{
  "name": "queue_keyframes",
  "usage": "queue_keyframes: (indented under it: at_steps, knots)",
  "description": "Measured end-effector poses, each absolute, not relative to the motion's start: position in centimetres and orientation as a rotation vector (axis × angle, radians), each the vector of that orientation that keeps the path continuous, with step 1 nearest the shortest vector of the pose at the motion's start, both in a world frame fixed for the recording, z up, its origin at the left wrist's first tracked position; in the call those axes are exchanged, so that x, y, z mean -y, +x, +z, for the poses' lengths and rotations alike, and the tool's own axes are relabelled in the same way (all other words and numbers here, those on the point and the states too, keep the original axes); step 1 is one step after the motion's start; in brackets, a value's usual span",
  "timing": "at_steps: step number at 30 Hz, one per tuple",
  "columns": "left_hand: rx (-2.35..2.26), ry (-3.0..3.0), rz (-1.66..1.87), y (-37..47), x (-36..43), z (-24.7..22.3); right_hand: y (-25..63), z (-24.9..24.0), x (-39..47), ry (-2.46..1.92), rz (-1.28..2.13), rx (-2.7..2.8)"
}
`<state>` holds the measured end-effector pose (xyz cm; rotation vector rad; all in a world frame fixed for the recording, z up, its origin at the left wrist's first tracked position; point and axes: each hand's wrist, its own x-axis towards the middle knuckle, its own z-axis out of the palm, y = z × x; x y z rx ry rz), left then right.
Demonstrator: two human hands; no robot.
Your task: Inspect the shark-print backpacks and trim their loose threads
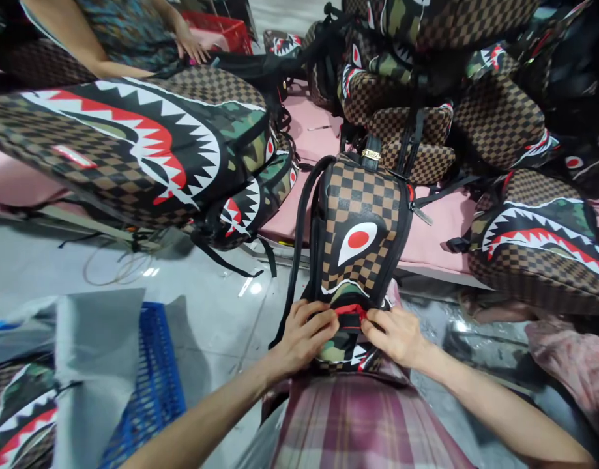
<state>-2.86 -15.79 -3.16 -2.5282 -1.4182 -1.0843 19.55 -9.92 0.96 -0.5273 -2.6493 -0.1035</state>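
A brown-checked backpack (365, 195) with a red and white eye lies in front of me, its lower end against my lap and its top resting on the pink bench. My left hand (306, 329) grips the left edge of a small opening on it, fingers curled. Opposite, my right hand (394, 331) pinches the opening's right edge. Red lining (350, 310) shows between the two hands. A zipper pull (421, 213) hangs from the backpack's upper right side, and a black strap (299, 247) runs down its left side.
More shark-mouth bags lie on the pink bench (433, 244): a large one (182, 140) at left, another (543, 234) at right, a pile (416, 124) behind. A co-worker's hand (190, 47) rests at the top left, near a red crate (221, 31). A blue crate (155, 384) stands lower left.
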Motion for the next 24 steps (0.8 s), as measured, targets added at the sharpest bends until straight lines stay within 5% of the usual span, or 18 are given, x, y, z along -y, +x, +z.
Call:
queue_keyframes:
  at_steps: [13, 20, 24]
  knots:
    - [1.479, -2.209, -1.242, -1.0, 16.1, -0.9, 20.5, 2.1, 9.9, -0.756, 0.009, 2.742]
    - [1.465, -2.212, -1.361, -0.5, 15.8, -1.0, 20.2, 7.6, 8.7, -1.04, 0.659, 2.762]
    - [1.416, -2.19, -1.417, -0.7, 15.6, -1.2, 19.0, 9.0, 8.2, -1.083, 0.598, 2.79]
